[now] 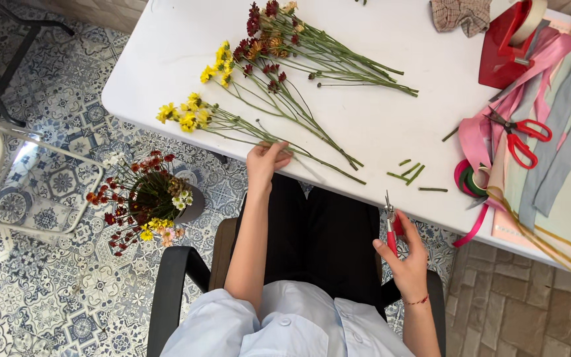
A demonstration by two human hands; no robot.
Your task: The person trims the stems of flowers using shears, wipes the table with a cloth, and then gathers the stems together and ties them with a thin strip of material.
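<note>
Smooth white table [391, 125], glossy ribbons [497, 119]

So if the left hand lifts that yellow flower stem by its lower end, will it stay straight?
Probably not: the yellow flower stem is long and thin, with blooms at the far end, so it likely droops. It looks light. The left hand rests on it near the table edge.

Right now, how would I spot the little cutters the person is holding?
Find the white table, then its near edge above the person's lap. The right hand holds small red-handled snips, blades pointing up; unlike the larger red scissors lying on ribbons, these are off the table.
</note>
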